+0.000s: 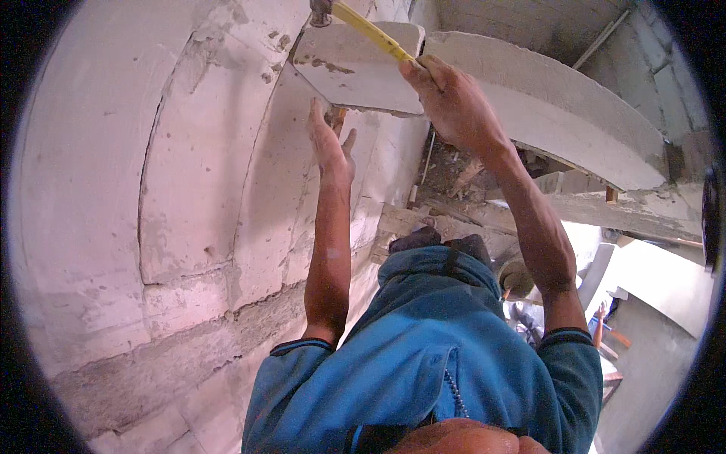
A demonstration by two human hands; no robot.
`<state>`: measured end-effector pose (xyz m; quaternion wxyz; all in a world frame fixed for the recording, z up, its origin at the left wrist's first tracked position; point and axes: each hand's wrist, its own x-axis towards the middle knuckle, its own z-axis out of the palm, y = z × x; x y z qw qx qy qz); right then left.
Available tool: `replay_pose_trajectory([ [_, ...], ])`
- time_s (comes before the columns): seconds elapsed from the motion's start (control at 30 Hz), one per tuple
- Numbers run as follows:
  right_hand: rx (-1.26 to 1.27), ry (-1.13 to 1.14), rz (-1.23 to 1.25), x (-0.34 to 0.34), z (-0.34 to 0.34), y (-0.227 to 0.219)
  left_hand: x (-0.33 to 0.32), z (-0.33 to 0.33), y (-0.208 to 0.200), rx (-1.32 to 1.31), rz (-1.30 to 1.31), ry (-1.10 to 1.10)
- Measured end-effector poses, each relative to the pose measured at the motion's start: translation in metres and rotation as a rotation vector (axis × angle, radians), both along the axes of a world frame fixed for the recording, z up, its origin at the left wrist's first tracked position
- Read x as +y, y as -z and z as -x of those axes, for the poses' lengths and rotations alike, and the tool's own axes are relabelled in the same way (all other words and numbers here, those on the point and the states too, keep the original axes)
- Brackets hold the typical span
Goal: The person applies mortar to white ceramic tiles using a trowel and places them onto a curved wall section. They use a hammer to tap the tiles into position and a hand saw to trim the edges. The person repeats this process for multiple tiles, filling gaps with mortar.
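My right hand (457, 102) is closed around the yellow handle of a hammer (370, 34). The hammer's metal head is at the top of the view, over the left end of a pale grey block (359, 64). My left hand (331, 147) is raised below that block, fingers stretched and thumb apart. Its fingertips are close to the block's lower left corner; whether they touch it, I cannot tell. A small orange-brown piece (339, 119) shows just behind the left hand, partly hidden by it.
A wall of large pale blocks (197, 166) with rough mortar joints rises on the left. A long curved row of blocks (544, 98) runs to the right. Rubble (450, 170) lies beneath it. At the lower right, another person's arm (599, 325) shows near boards.
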<state>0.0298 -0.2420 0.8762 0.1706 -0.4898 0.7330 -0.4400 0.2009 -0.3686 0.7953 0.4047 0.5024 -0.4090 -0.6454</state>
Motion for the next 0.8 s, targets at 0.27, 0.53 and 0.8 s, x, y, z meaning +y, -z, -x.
replay_pose_trajectory([
  [0.27, -0.055, -0.053, -0.061, -0.009, -0.014, 0.001, -0.025, 0.039, -0.023, -0.050, -0.079, 0.089],
  [0.53, 0.001, -0.076, -0.150, -0.008, -0.013, 0.016, -0.013, 0.032, -0.001, 0.021, -0.011, 0.078],
  [0.8, -0.197, 0.054, -0.133, 0.017, -0.032, 0.002, -0.049, 0.008, -0.008, -0.547, 1.322, -0.065],
])
